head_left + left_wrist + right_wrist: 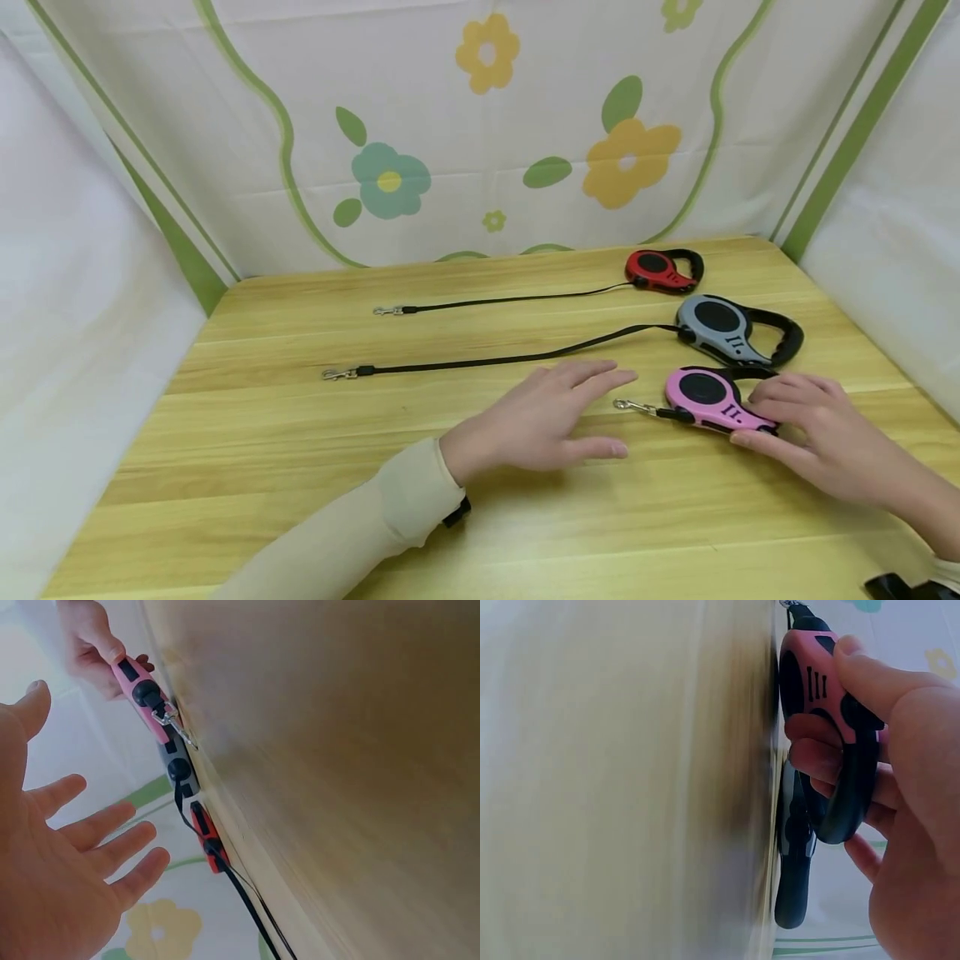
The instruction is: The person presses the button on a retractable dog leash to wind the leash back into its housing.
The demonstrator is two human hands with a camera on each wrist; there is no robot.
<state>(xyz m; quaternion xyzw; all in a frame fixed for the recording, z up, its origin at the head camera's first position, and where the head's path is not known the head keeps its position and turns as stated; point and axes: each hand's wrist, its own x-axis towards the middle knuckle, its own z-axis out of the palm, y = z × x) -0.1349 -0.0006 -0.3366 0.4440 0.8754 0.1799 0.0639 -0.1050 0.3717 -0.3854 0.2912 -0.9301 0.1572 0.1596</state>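
A pink retractable dog leash (702, 397) lies at the right of the table, its metal clip (634, 406) pointing left with hardly any strap out. My right hand (821, 433) grips its black handle; in the right wrist view the fingers of the right hand (915, 772) pass through the handle loop. My left hand (543, 417) hovers left of the clip with fingers spread, holding nothing, as the left wrist view also shows. Behind the pink one lies a grey leash (720, 325), and farther back a red leash (656, 271).
Black straps run left from the grey and red leashes, ending in a near metal clip (339, 374) and a far metal clip (387, 310). A wooden table (247, 467) carries everything. White flowered cloth (450, 125) stands along the table's back and sides.
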